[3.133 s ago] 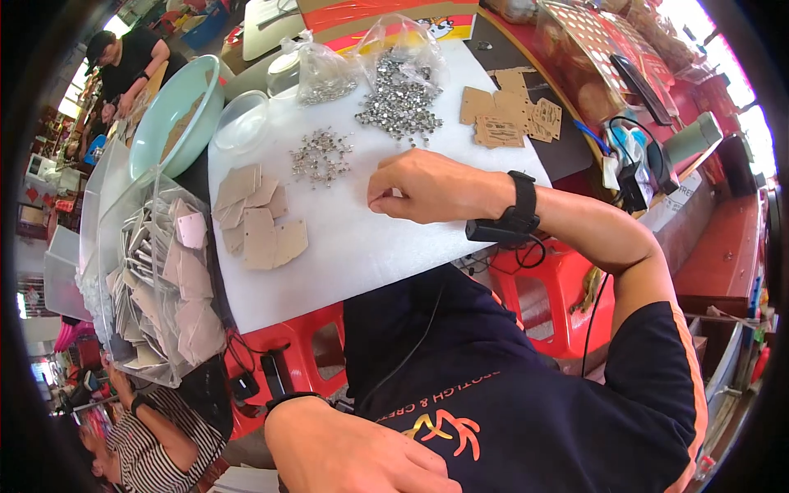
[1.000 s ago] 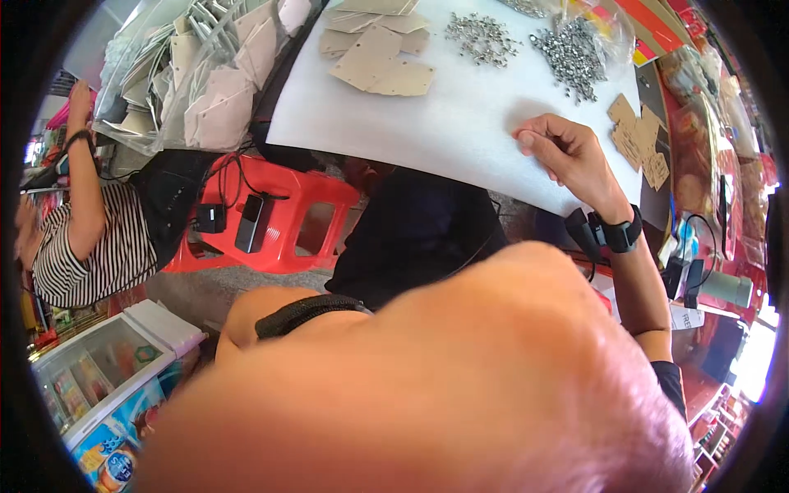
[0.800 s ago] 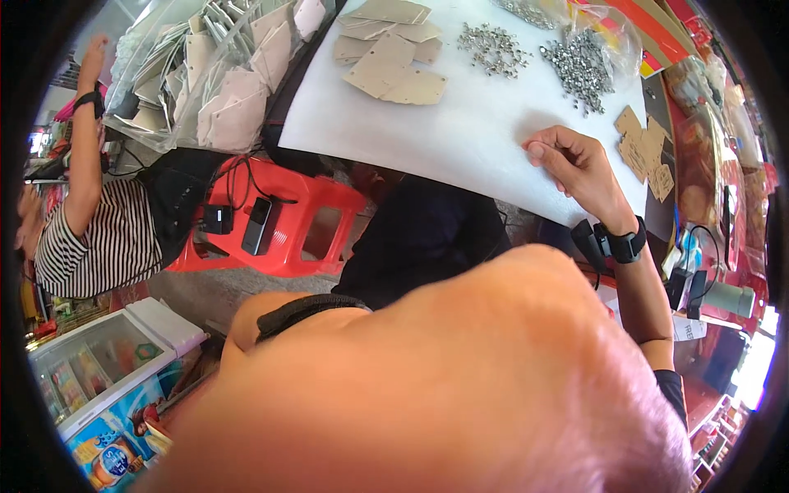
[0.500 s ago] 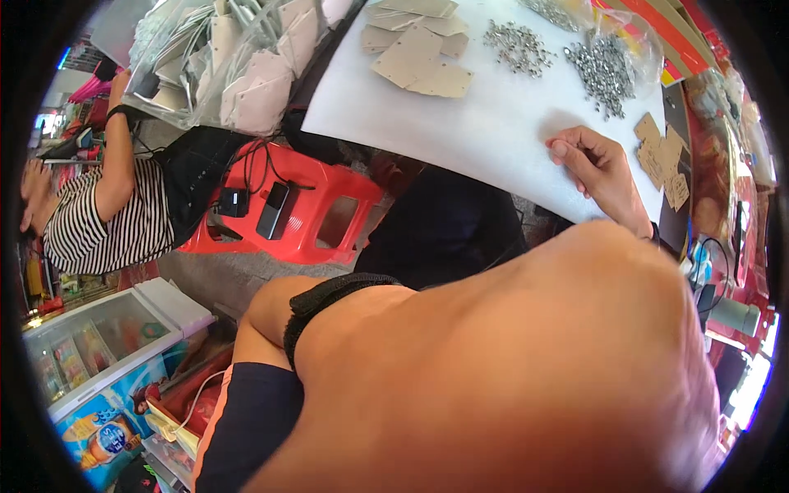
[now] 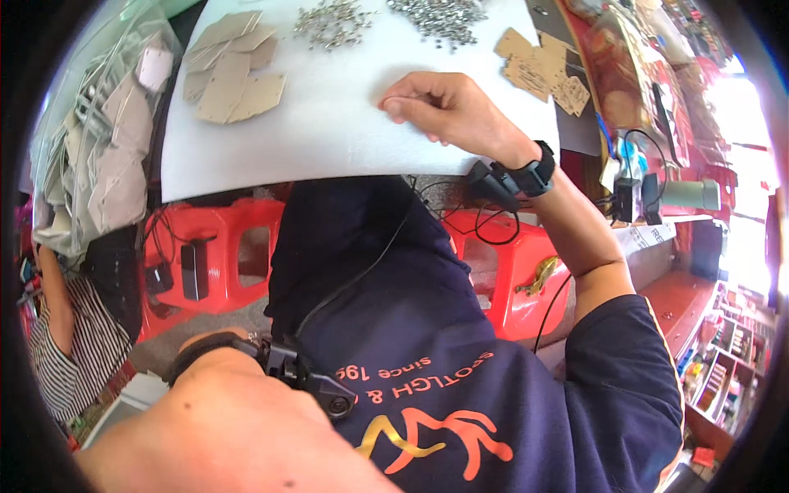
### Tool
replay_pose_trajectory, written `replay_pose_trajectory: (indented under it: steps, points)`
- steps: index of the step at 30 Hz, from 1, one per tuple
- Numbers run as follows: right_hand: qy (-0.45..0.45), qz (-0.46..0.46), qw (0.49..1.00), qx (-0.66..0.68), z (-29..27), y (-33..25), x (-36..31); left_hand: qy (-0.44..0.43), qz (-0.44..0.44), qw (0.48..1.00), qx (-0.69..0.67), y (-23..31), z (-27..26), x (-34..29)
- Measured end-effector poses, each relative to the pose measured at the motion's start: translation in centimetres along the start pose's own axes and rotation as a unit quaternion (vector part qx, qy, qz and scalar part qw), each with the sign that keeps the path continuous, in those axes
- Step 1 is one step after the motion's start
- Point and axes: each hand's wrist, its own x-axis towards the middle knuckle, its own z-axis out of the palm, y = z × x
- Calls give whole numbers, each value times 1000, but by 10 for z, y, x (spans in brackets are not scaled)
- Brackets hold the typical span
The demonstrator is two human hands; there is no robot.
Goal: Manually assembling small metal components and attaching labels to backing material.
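Over white sheeting (image 5: 320, 140), right hand (image 5: 450, 111) pinched together; left hand (image 5: 222, 427) unclear; red stools (image 5: 218, 246) below.

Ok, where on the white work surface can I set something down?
Bare: between the grey cards and the right hand, and along the near edge of the white surface. Crowded: the far side with metal pieces, the right edge with brown tags.
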Motion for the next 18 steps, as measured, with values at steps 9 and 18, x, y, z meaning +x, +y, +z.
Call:
replay_pose_trajectory:
  steps: [9, 18]
  points:
    - [-3, -1, 1000, 3, -6, -4, 0, -82, -10, 996, -26, -7, -5, 27]
    - [-17, 9, 1000, 11, 0, -2, 2, -161, -42, 986, -30, -2, -7, 44]
